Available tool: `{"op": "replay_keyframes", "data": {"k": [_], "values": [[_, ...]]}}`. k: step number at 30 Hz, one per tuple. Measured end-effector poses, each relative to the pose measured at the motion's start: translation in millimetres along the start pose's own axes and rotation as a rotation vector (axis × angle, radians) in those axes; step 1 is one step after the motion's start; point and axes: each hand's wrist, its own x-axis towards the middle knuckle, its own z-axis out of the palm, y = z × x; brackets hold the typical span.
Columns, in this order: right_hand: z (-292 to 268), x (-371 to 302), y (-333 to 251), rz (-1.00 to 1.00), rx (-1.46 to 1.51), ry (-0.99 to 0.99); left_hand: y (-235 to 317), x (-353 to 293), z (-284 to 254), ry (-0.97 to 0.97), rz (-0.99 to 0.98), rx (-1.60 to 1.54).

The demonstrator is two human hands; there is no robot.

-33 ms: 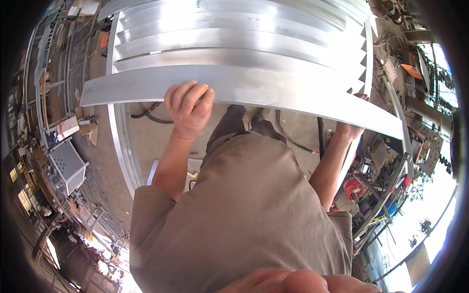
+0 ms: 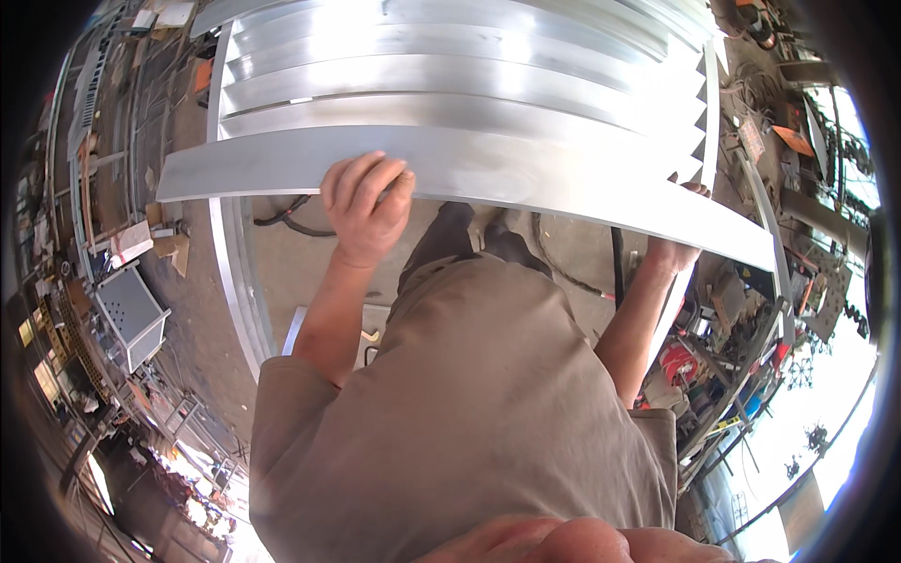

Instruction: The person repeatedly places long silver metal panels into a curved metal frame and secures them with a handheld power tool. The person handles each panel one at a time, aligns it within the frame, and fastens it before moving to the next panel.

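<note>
I hold a long flat silvery metal slat [image 2: 526, 178] crosswise in front of me. My left hand [image 2: 364, 202] curls over its near edge, left of the middle. My right hand [image 2: 671, 251] grips it further right and is partly hidden under the strip. Just beyond the slat lies a large metal louvre frame [image 2: 233, 281] with several slats [image 2: 450, 75] fitted in it at a slant. The frame's notched right rail [image 2: 709, 103] shows past the slat's right part. My body and brown shirt cover the near end of the frame.
A grey metal box [image 2: 131, 314] stands on the concrete floor at left. Black cables [image 2: 291, 218] lie inside the frame's open part. Red gear [image 2: 671, 361], metal bars and racks crowd the right side. Scrap and boards line the left edge.
</note>
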Motion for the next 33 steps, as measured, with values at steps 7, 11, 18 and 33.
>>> {"op": "replay_keyframes", "data": {"k": [7, 11, 18, 33], "values": [[-31, -15, 5, -0.152, -0.437, 0.311, -37, -23, 14, -0.602, -0.259, -0.286], [-52, -21, 19, -0.188, -0.666, 0.630, -63, -42, 44, -0.894, -0.429, -0.347], [-92, -31, 57, -0.006, -0.853, 0.745, -132, -59, 84, -0.957, -0.464, -0.246], [-150, -4, 93, 0.070, -0.829, 0.821, -187, -84, 105, -1.017, -0.482, -0.207]]}}
